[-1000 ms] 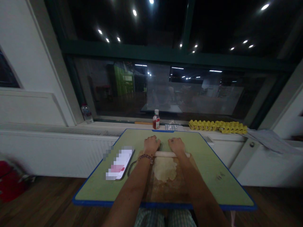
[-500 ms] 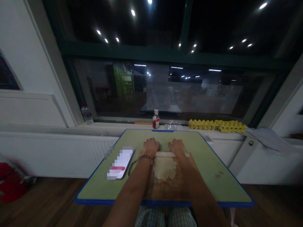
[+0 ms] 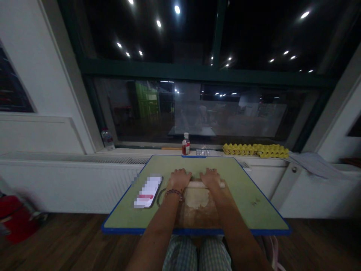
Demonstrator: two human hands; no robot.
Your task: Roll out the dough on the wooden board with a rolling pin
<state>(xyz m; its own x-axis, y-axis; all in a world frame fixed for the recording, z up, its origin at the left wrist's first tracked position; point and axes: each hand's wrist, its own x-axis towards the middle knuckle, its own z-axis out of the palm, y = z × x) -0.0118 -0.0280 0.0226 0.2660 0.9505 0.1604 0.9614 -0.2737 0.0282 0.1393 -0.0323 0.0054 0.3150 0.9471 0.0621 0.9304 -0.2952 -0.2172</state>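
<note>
A pale rolling pin (image 3: 196, 184) lies crosswise over the far part of a flat, uneven sheet of dough (image 3: 196, 198). Beneath the dough is a brown board (image 3: 200, 219). On the pin's left part rests my left hand (image 3: 180, 179), fingers curled over it, with a beaded bracelet at the wrist. My right hand (image 3: 211, 177) grips toward the right end, its fingers likewise bent over the pin. Both palms hide much of the pin, and one end shows past my right hand.
A phone (image 3: 149, 192) lies on the green, blue-edged table (image 3: 254, 214), left of a dark loop (image 3: 159, 197). Along the windowsill stand a small red-liquid bottle (image 3: 185, 145), a yellow egg tray (image 3: 255, 149) and a clear bottle (image 3: 107, 140). A red bucket-like object (image 3: 17, 218) is at left.
The head view has shifted slightly, so the table's near edge sits higher in the picture. Both hands stay on the rolling pin at the dough's far part.
</note>
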